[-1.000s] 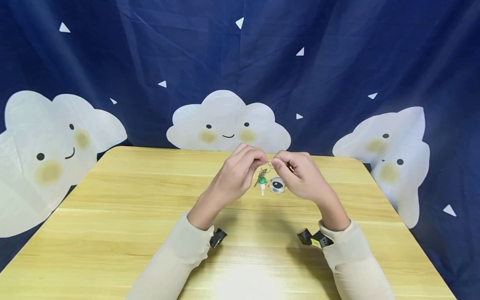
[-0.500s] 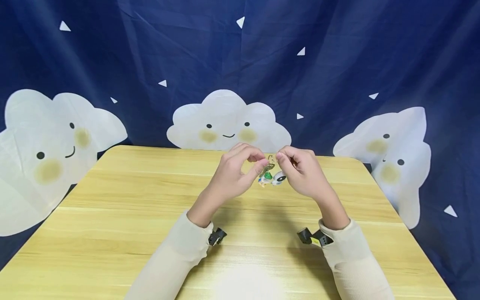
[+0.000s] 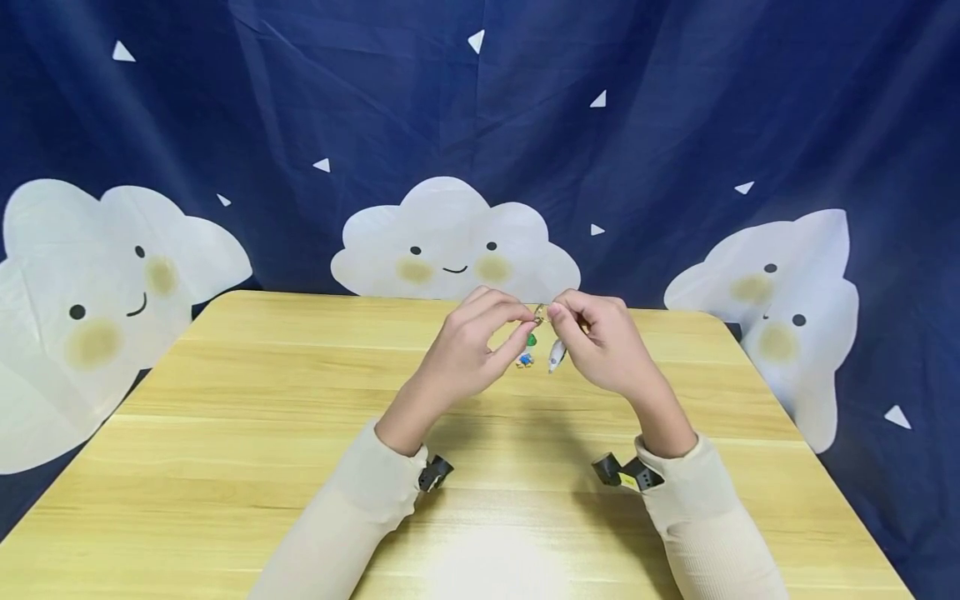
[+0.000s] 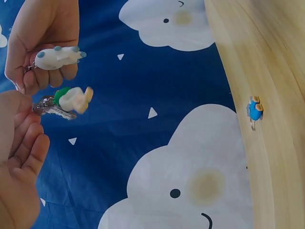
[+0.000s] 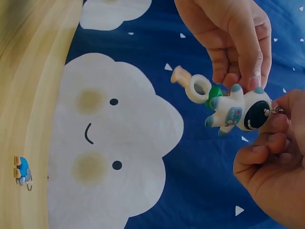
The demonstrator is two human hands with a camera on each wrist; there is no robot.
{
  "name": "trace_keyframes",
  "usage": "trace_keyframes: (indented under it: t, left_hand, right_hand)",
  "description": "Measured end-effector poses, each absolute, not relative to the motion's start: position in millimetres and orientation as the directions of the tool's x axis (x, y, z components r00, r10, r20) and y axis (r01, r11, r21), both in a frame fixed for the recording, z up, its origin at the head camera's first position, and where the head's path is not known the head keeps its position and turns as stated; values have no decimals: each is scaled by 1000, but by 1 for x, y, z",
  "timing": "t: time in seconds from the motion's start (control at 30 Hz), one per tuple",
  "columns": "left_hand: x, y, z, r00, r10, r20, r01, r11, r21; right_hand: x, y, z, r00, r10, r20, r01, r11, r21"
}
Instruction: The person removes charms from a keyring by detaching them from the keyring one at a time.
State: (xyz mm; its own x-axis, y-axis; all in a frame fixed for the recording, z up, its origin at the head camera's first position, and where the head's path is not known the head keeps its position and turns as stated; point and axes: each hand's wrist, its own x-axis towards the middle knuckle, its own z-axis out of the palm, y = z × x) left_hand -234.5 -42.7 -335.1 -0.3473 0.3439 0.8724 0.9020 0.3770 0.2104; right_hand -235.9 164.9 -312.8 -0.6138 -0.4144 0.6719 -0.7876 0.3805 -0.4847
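Note:
My left hand (image 3: 468,346) and right hand (image 3: 603,342) are close together above the table's far part, fingertips almost meeting at a small metal ring (image 3: 539,313). Between thumb and finger, my left hand pinches at metal keys (image 4: 59,113), beside which hangs a green-and-white figure charm (image 4: 71,99). My right hand pinches the metal fitting at the head of a white astronaut charm (image 5: 250,112) with a dark visor and teal feet. Fingertips hide how the ring and fittings join. A blue charm (image 4: 256,109) with orange feet and its own ring lies on the table.
The wooden table (image 3: 300,417) spreads below both arms. Behind it hangs a dark blue curtain (image 3: 420,100) with white smiling clouds. A black camera (image 3: 435,473) is on the left wrist, another camera (image 3: 626,472) on the right.
The astronaut charm has turned from facing the head camera to edge-on. The keys and green-and-white charm have swung and tilted. Both hands stay nearly in place, with the left fingers regripping slightly.

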Motion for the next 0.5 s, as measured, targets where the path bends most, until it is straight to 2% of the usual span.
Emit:
trace_keyframes:
  t: [0.5]
  left_hand:
    - [-236,-47,-331,-265,313,912,908,398,127]
  right_hand:
    - [-236,164,-312,-572,-421,704,-818,354,-453]
